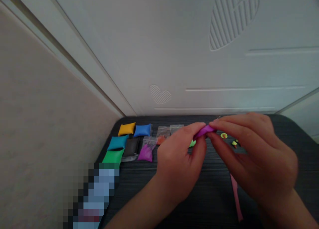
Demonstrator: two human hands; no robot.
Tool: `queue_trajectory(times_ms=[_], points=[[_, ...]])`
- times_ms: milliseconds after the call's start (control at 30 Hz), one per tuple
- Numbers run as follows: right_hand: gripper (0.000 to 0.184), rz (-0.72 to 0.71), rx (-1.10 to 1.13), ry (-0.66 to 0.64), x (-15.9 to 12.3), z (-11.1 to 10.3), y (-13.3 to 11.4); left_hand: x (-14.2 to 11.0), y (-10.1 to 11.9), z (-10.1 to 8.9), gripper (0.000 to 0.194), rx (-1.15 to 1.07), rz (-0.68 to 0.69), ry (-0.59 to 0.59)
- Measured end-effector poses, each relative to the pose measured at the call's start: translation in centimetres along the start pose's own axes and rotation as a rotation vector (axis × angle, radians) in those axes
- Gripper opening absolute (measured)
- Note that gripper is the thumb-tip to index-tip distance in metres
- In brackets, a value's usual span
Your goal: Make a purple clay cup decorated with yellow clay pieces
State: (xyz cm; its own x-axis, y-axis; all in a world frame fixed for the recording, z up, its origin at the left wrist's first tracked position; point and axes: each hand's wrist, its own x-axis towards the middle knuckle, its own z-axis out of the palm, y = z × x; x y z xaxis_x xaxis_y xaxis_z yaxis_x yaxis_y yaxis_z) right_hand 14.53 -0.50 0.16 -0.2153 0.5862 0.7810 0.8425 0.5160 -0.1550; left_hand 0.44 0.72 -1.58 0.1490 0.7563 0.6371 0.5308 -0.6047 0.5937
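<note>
A small lump of purple modelling clay (pixel 204 131) is pinched between my two hands above the dark table. My left hand (pixel 178 159) has thumb and fingers closed on its left end. On the other end, the fingertips and thumb of my right hand (pixel 259 152) press together. Beyond and below my right hand lie small yellow-and-brown clay pieces (pixel 224 135). A pink tool (pixel 236 197) lies on the table, partly hidden by my right hand. A bit of light green clay (pixel 192 143) shows behind my left hand.
Toward the left of the dark ribbed table (pixel 139 189) lie packets of yellow clay (pixel 127 129), blue clay (pixel 143 130), teal clay (pixel 118 142), black clay (pixel 131 147), green clay (pixel 113 155) and purple clay (pixel 146 152). A white panel (pixel 174 56) with hearts stands behind.
</note>
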Motion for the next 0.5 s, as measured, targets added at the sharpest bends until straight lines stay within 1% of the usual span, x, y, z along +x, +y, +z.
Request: queue_trajectory(times_ms=[100,367,500], points=[[0.02,-0.006,0.003,0.005,-0.07,-0.11,0.09,-0.04,0.09,-0.12,0.021,0.039,0.047,-0.002],[0.027,-0.006,0.03,0.017,-0.13,-0.17,-0.05,0.02,0.38,-0.46,0.021,0.094,0.095,0.028],[0.024,-0.011,0.018,0.014,-0.21,-0.23,-0.04,-0.04,0.51,-0.37,0.02,0.132,0.093,0.021]])
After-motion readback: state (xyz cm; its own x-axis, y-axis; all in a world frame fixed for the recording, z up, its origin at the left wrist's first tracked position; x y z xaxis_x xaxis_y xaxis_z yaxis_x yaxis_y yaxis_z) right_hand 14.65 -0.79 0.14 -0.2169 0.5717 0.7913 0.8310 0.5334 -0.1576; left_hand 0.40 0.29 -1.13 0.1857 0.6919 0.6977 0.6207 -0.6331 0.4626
